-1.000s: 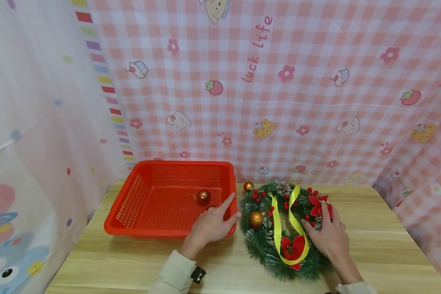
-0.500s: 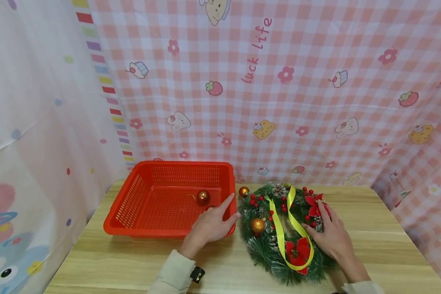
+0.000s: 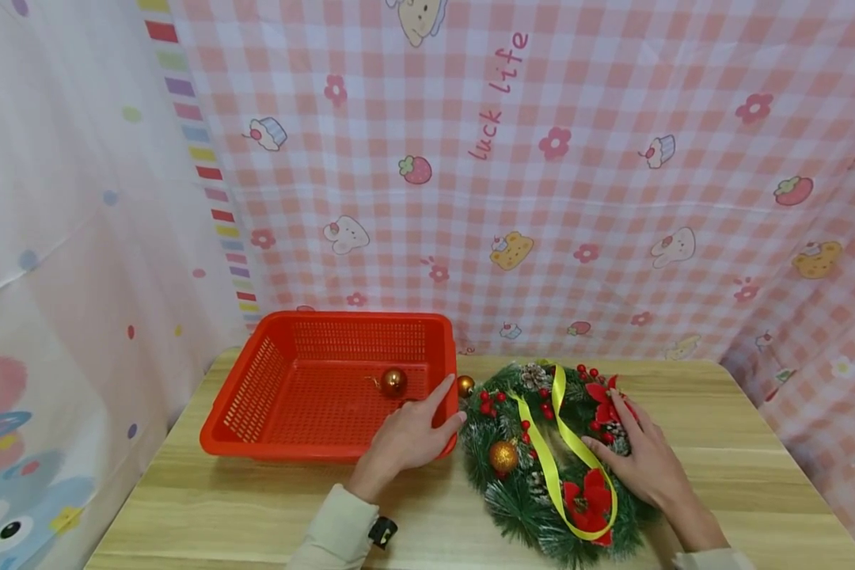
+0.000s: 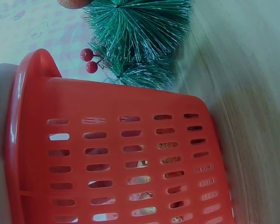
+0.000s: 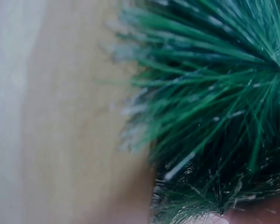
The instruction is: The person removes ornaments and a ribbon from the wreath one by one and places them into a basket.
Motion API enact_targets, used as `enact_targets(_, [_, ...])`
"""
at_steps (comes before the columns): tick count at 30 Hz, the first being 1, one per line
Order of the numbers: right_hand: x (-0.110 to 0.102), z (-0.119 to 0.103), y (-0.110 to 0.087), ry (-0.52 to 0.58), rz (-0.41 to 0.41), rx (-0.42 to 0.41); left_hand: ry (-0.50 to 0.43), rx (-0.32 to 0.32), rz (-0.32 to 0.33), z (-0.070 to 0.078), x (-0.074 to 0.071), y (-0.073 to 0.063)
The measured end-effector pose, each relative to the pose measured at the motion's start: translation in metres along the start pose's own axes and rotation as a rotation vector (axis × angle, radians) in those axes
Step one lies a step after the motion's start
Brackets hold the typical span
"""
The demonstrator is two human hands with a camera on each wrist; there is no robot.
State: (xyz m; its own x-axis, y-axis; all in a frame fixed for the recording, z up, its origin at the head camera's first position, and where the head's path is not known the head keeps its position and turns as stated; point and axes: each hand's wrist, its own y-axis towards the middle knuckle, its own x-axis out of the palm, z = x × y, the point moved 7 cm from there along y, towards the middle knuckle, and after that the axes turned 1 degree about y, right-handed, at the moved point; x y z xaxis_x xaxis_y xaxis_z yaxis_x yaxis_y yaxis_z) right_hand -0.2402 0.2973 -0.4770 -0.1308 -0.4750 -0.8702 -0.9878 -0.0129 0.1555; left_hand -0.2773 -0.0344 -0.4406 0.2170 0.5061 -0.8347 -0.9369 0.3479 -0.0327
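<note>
My left hand (image 3: 413,431) rests over the front right corner of a red plastic basket (image 3: 356,318), index finger and thumb spread straight across the rim. A shiny gold ball ornament (image 3: 393,382) lies inside that basket. Beside it on the table is a green Christmas wreath (image 3: 509,503) with red berries, pinecones and a yellow ribbon (image 3: 550,471) across it. My right hand (image 3: 644,459) grips the wreath's right side, thumb toward the centre and fingers over a red poinsettia (image 3: 602,400). Green needles (image 5: 214,93) fill much of the right wrist view.
A second shiny gold ball (image 3: 465,386) sits at the wreath's upper left, close to the basket's right wall (image 4: 126,107). A glittery gold ball (image 3: 503,457) is on the wreath's left side. Behind the wooden table (image 3: 712,419) hangs a pink checked curtain (image 3: 613,190).
The wreath has turned counterclockwise: its gold balls have moved down and its lower poinsettia has shifted right. My right hand stays on it, moving slightly right and down. My left hand is still.
</note>
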Motion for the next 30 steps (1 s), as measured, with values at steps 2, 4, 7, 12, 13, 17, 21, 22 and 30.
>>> enact_targets(2, [0.000,0.000,0.000,0.009,0.009,-0.006,0.001,0.000,-0.002,0.000,0.000,0.000])
enact_targets(4, [0.000,0.000,0.000,0.012,0.021,-0.012,0.009,0.008,0.003,0.001,-0.001,0.000])
enact_targets(7, [0.000,0.000,0.000,0.009,0.031,-0.016,0.020,0.028,0.027,0.004,-0.003,-0.001])
enact_targets(12, [0.001,0.002,0.001,0.005,0.014,0.001,0.056,0.132,0.174,0.023,-0.011,-0.004])
enact_targets(13, [0.002,0.002,0.001,0.003,0.013,0.004,0.064,0.176,0.222,0.030,-0.013,-0.005])
enact_targets(17, [0.002,0.003,0.002,-0.002,0.014,0.007,0.061,0.341,0.331,0.064,-0.010,-0.009])
enact_targets(21, [0.003,0.003,0.003,-0.006,0.010,0.007,0.016,0.394,0.305,0.088,0.004,-0.006])
enact_targets(22, [0.003,0.003,0.004,-0.007,0.008,0.008,0.006,0.388,0.291,0.091,0.008,-0.004])
enact_targets(30, [0.004,0.006,0.002,-0.008,0.011,0.021,-0.024,0.265,0.165,0.099,0.033,0.008])
